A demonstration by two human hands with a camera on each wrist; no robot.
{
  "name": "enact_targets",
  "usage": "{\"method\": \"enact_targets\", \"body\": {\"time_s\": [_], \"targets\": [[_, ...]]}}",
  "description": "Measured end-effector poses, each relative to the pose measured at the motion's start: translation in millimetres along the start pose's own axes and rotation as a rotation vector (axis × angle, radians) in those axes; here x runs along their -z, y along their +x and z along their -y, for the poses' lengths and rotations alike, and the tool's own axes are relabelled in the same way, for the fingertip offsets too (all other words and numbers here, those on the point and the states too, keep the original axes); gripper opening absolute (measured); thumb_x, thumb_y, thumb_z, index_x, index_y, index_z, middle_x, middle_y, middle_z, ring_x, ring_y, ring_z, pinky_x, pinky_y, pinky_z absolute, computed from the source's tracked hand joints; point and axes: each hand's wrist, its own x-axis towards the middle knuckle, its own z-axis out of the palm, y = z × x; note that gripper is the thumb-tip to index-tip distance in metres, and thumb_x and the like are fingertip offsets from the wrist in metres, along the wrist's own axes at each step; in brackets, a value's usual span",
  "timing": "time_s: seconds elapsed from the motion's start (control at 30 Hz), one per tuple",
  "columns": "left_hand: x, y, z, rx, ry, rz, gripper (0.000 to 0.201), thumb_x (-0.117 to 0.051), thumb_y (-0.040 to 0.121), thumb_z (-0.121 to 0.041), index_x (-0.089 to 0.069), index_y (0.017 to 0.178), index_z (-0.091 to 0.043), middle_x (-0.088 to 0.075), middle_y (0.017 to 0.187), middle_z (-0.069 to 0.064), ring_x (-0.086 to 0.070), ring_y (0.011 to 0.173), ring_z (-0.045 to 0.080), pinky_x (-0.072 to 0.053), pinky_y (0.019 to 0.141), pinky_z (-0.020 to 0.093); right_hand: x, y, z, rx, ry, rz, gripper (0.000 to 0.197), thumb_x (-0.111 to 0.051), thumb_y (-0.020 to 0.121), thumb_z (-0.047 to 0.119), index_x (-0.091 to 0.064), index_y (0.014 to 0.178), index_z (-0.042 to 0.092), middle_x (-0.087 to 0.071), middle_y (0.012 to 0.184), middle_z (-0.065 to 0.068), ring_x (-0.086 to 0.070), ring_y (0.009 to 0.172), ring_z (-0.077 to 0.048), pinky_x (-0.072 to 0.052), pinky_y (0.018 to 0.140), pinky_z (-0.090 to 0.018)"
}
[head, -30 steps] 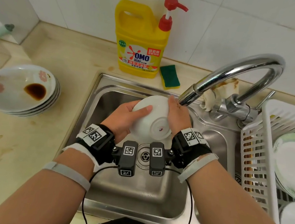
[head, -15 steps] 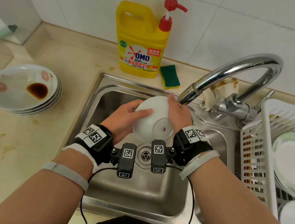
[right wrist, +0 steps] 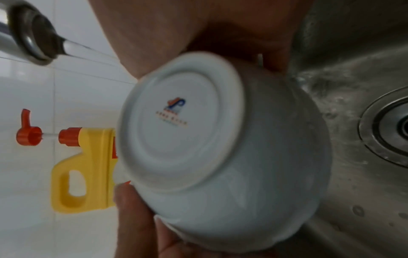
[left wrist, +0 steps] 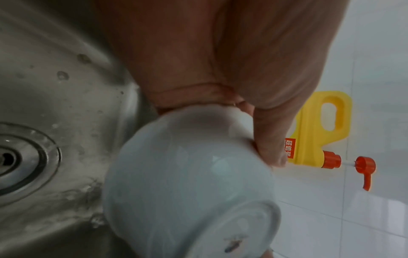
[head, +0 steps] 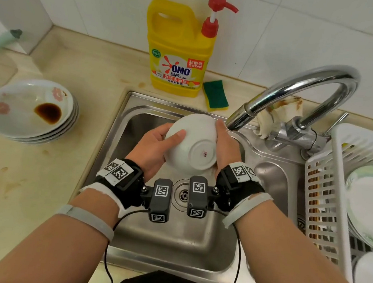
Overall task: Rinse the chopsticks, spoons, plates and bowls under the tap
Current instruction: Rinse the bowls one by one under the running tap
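You held the bowl point(head: 191, 145) over the sink point(head: 192, 246), above the drain point(head: 183, 194), with its foot turned toward you and its mouth facing away, toward the tap point(head: 236, 121). Your left hand point(head: 154, 148) gripped it on the left, thumb laid across the outer wall and the fingers curled out of sight round the far side. Your right hand point(head: 225, 145) clasped the right side; how far those fingers wrapped the rim I could not tell. In the right wrist view a stream ran from the spout and passed behind that hand.

The risks, as I judged them:

- The glaze looked wet and smooth, so it could have slid through your palms if either grip eased, and a fall onto the steel could have chipped it.
- With the mouth hidden from you, the stream may have struck your right hand and not the inside, leaving it unrinsed.
- The spout sat just beside the far rim. Lifting or turning the bowl sharply could have knocked the rim against the metal.
- Water hitting the curved wall could have sprayed toward the wrist cameras, close beneath it.

To the right, the rack point(head: 320, 203) already held plates, so carrying it there with wet fingers was another chance to lose it. On the counter to the left, the plates point(head: 15, 122) with a dark sauce stain waited unrinsed. Farther back stood the soap point(head: 180, 47) and sponge point(head: 215, 95).
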Motion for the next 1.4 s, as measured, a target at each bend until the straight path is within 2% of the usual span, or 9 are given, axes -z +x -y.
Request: {"method": "enact_targets", "body": {"time_s": [0.07, 0.17, 0.37, 0.47, 0.57, 0.7, 0.97, 1.2, 1.4], "targets": [[4, 1, -2, 0.034, 0.001, 0.002, 0.038, -0.065, 0.095, -0.023, -0.061, 0.129, -0.009, -0.069, 0.123, 0.008, -0.066, 0.111, 0.024, -0.057, 0.089, 0.043, 4, -3, 3, 0.037, -0.032, -0.024, 0.049, -0.051, 0.095, 0.062, -0.065, 0.093, 0.015, -0.068, 0.086, -0.002, -0.063, 0.081, -0.015, -0.046, 0.071, -0.027], [3, 2, -5, 0.066, 0.014, 0.000, 0.041, -0.068, 0.094, -0.027, -0.061, 0.131, -0.013, -0.070, 0.126, 0.004, -0.066, 0.115, 0.027, -0.058, 0.084, 0.044, 9, 1, 3, 0.127, -0.066, -0.099, 0.044, -0.053, 0.100, 0.049, -0.055, 0.076, 0.012, -0.053, 0.074, -0.010, -0.047, 0.069, -0.020, -0.034, 0.061, -0.028], [-1, 4, -3, 0.031, -0.053, -0.030, 0.055, -0.072, 0.087, -0.033, -0.059, 0.135, -0.008, -0.069, 0.127, 0.014, -0.064, 0.121, 0.037, -0.053, 0.099, 0.057, 6, 3, -5, 0.222, -0.048, -0.217, 0.045, -0.057, 0.100, 0.032, -0.038, 0.064, 0.014, -0.035, 0.062, -0.007, -0.034, 0.070, -0.021, -0.029, 0.064, -0.033], [-3, 3, 0, 0.024, -0.131, -0.008, 0.052, -0.066, 0.094, -0.031, -0.055, 0.139, -0.009, -0.066, 0.133, 0.015, -0.063, 0.123, 0.036, -0.052, 0.100, 0.057, -1, -1, -5, 0.129, 0.045, -0.134, 0.059, -0.058, 0.090, 0.055, -0.056, 0.079, -0.003, -0.056, 0.078, -0.026, -0.055, 0.076, -0.030, -0.048, 0.076, -0.038], [-8, 2, 3, 0.010, -0.153, -0.008, 0.050, -0.063, 0.096, -0.032, -0.054, 0.140, -0.010, -0.065, 0.135, 0.013, -0.062, 0.124, 0.034, -0.053, 0.099, 0.056, -7, 2, -10, 0.048, 0.074, -0.043, 0.052, -0.052, 0.084, 0.070, -0.065, 0.084, 0.019, -0.071, 0.098, -0.014, -0.067, 0.093, -0.031, -0.053, 0.098, -0.057], [-5, 3, 3, 0.015, -0.095, -0.075, 0.039, -0.062, 0.098, -0.028, -0.057, 0.132, -0.009, -0.068, 0.130, 0.010, -0.063, 0.123, 0.032, -0.054, 0.100, 0.052, -4, 3, -11, 0.066, 0.112, -0.123, 0.070, -0.057, 0.077, 0.065, -0.065, 0.102, 0.000, -0.072, 0.107, -0.021, -0.067, 0.092, -0.034, -0.053, 0.094, -0.046], [-7, 7, -1, 0.060, -0.041, -0.122, 0.049, -0.069, 0.091, -0.044, -0.056, 0.130, -0.016, -0.070, 0.125, 0.004, -0.067, 0.118, 0.024, -0.059, 0.084, 0.042, 4, 11, -9, 0.265, -0.016, -0.233, 0.033, -0.046, 0.105, 0.021, -0.062, 0.096, -0.006, -0.055, 0.077, -0.008, -0.045, 0.081, -0.018, -0.033, 0.068, -0.032], [-9, 8, 1, 0.059, -0.129, -0.076, 0.045, -0.054, 0.103, -0.038, -0.054, 0.136, -0.008, -0.070, 0.127, 0.012, -0.067, 0.117, 0.030, -0.057, 0.091, 0.055, 1, 11, -17, -0.065, 0.281, -0.023, 0.037, -0.062, 0.091, 0.055, -0.073, 0.094, 0.020, -0.077, 0.097, -0.007, -0.071, 0.100, -0.030, -0.058, 0.093, -0.050], [-7, 11, 7, 0.101, -0.097, -0.132, 0.023, -0.051, 0.105, -0.038, -0.054, 0.123, -0.025, -0.063, 0.132, 0.005, -0.062, 0.119, 0.024, -0.058, 0.090, 0.050, 7, 15, -20, 0.005, 0.339, 0.008, 0.028, -0.064, 0.091, 0.045, -0.075, 0.102, 0.022, -0.077, 0.105, -0.007, -0.070, 0.108, -0.033, -0.053, 0.099, -0.059]]}}
